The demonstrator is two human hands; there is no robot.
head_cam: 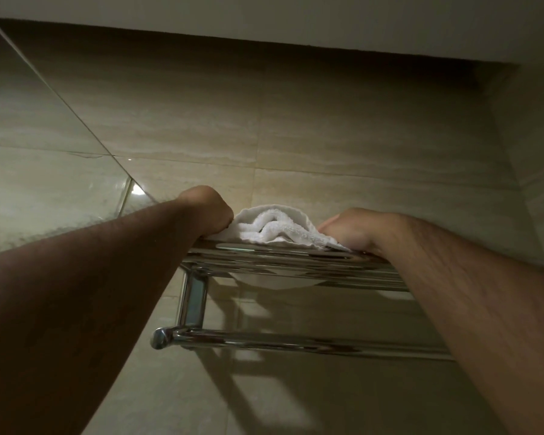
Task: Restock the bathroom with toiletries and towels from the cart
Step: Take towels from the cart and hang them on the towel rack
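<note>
Soft, light folded white towel (275,227) on the chrome rack (296,262), near its front edge; left hand (208,211) and right hand (347,229) grip its ends, fingers closed.

1. I count one white towel (274,227), folded, its rolled layers facing me.
2. One chrome rack (296,262) on the wall; how many bars make up its top shelf I cannot tell from below.
3. One hanging rail (296,342) under that shelf.
4. Two hands on view: my left hand (209,211) and my right hand (355,229), one at each end of the towel.
5. One glass panel (44,171) at the left.
</note>
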